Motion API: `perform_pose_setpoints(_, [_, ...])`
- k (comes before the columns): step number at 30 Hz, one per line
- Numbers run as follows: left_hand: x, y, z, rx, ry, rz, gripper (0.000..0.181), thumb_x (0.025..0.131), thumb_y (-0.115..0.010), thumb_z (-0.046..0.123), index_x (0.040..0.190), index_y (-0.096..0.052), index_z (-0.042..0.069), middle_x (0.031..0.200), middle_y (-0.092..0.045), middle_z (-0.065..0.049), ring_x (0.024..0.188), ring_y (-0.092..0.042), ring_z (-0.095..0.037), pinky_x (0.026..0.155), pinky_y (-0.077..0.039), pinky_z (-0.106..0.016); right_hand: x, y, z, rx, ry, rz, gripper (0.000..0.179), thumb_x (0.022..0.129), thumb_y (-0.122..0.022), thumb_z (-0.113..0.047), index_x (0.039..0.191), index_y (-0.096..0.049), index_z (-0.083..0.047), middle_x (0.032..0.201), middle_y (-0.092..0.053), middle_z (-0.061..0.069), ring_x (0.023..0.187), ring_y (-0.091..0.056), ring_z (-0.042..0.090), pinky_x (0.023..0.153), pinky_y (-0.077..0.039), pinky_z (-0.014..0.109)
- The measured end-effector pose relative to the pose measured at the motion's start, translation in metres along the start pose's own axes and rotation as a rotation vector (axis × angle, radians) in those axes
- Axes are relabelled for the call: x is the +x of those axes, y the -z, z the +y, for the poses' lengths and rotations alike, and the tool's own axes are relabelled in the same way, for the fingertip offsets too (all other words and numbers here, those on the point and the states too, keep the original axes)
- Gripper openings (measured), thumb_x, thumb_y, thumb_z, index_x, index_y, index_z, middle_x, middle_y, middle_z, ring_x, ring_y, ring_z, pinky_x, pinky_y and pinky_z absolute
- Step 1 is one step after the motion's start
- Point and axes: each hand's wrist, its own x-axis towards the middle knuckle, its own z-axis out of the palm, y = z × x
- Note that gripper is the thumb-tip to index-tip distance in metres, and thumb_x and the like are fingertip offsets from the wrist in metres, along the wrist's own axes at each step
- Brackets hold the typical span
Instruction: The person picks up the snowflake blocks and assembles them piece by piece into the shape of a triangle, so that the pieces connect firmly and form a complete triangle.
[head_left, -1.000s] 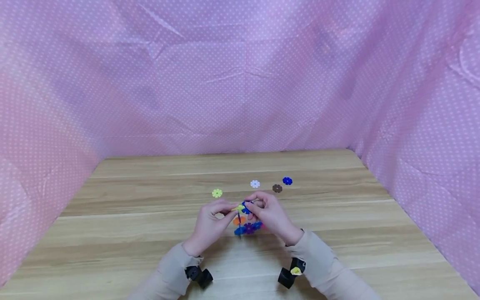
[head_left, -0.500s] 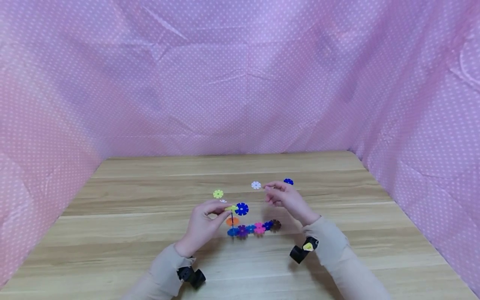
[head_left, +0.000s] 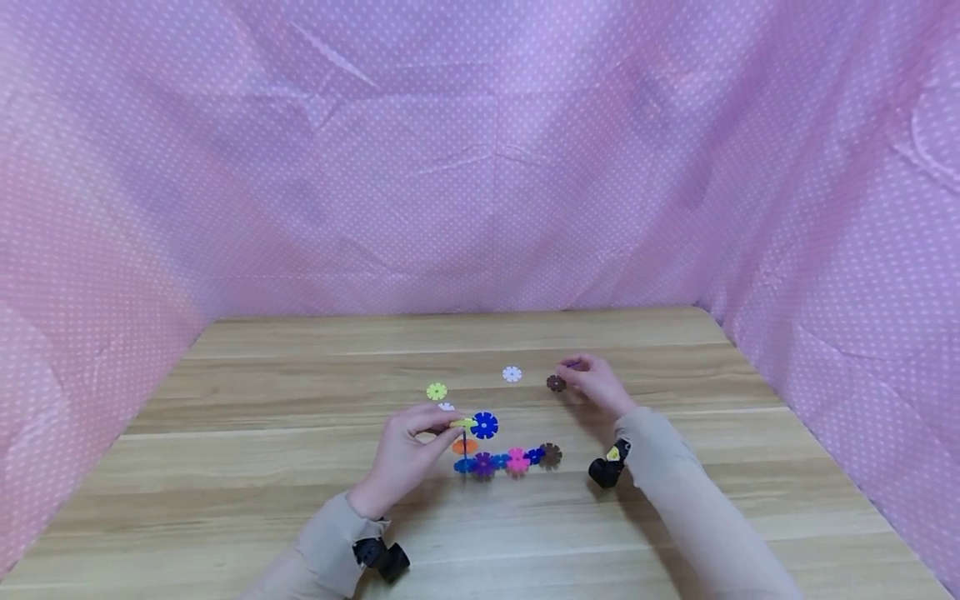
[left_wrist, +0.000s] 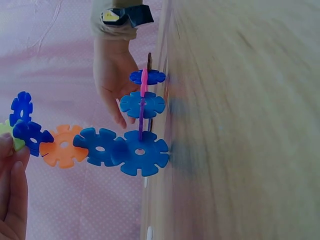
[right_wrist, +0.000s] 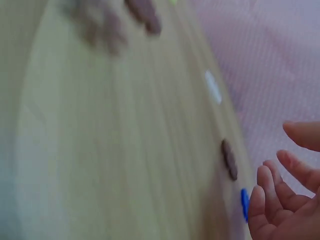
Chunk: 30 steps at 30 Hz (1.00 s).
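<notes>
My left hand (head_left: 408, 447) pinches a yellow-green notched interlocking disc (head_left: 465, 423) between thumb and fingers. A dark blue disc (head_left: 484, 426) is joined to its right side. In the left wrist view, another blue disc (left_wrist: 33, 138), an orange disc (left_wrist: 64, 145) and further blue discs (left_wrist: 100, 147) link below it. From their foot a chain runs right along the table, through a pink disc (head_left: 517, 460) to a brown one (head_left: 552, 455). My right hand (head_left: 597, 386) is over a loose blue disc (head_left: 572, 363), mostly hidden there; the right wrist view shows thumb and fingers apart beside it.
Loose discs lie on the wooden table (head_left: 300, 358): a brown one (head_left: 555, 383) close to the right hand, a white one (head_left: 512, 374), a yellow-green one (head_left: 437, 391), and a white one (head_left: 446, 407) partly covered by the left hand. Pink dotted cloth (head_left: 480, 208) hangs around the table.
My right hand has left the dark blue disc joined to the yellow-green one and moved right and away to the loose blue disc. The left hand shifted slightly left, still pinching.
</notes>
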Motion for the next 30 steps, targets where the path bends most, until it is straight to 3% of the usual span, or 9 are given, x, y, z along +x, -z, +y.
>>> perform_pose_setpoints(3, [-0.001,-0.001,-0.001,-0.004,-0.010,-0.003,0.015,0.080,-0.072,0.001,0.094,-0.075,0.006,0.085,-0.071,-0.002,0.075,-0.062,-0.005,0.068,-0.056,-0.024,0.008,-0.001,0.007,-0.132,0.052,0.035,0.040,0.090,-0.062,-0.016,0.122,-0.054,0.008,0.106,-0.060,0.019,0.093,-0.057,0.025,0.079,-0.049,0.030])
perform_pose_setpoints(7, [-0.003,-0.002,-0.002,-0.012,0.000,-0.003,0.016,0.081,-0.072,0.001,0.095,-0.075,0.006,0.085,-0.071,-0.002,0.075,-0.062,-0.005,0.068,-0.056,-0.023,0.014,-0.003,0.012,-0.334,0.137,0.039,0.040,0.085,-0.068,-0.015,0.117,-0.057,0.006,0.107,-0.063,0.021,0.098,-0.060,0.031,0.085,-0.050,0.039])
perform_pose_setpoints(10, [-0.004,-0.002,-0.001,-0.014,0.017,-0.008,0.016,0.081,-0.072,0.002,0.096,-0.075,0.007,0.086,-0.071,-0.001,0.076,-0.062,-0.005,0.069,-0.056,-0.024,0.016,-0.005,0.011,-0.427,0.172,0.022,0.039,0.083,-0.071,-0.013,0.115,-0.059,0.005,0.107,-0.064,0.021,0.098,-0.061,0.033,0.087,-0.050,0.045])
perform_pose_setpoints(18, [-0.003,-0.002,0.001,-0.010,0.031,-0.035,0.015,0.083,-0.071,0.005,0.097,-0.075,0.009,0.086,-0.070,0.000,0.077,-0.061,-0.006,0.069,-0.055,-0.024,0.019,-0.008,0.007,-0.443,0.142,0.002,0.035,0.084,-0.070,-0.010,0.114,-0.059,0.005,0.108,-0.063,0.023,0.099,-0.061,0.034,0.089,-0.049,0.045])
perform_pose_setpoints(30, [-0.003,-0.003,0.001,0.000,0.022,-0.017,0.015,0.082,-0.071,0.003,0.096,-0.075,0.008,0.085,-0.070,0.000,0.076,-0.061,-0.006,0.069,-0.056,-0.024,0.018,-0.013,0.002,-0.446,0.142,-0.052,0.023,0.078,-0.074,-0.003,0.099,-0.064,0.000,0.088,-0.063,0.011,0.083,-0.058,0.022,0.080,-0.050,0.039])
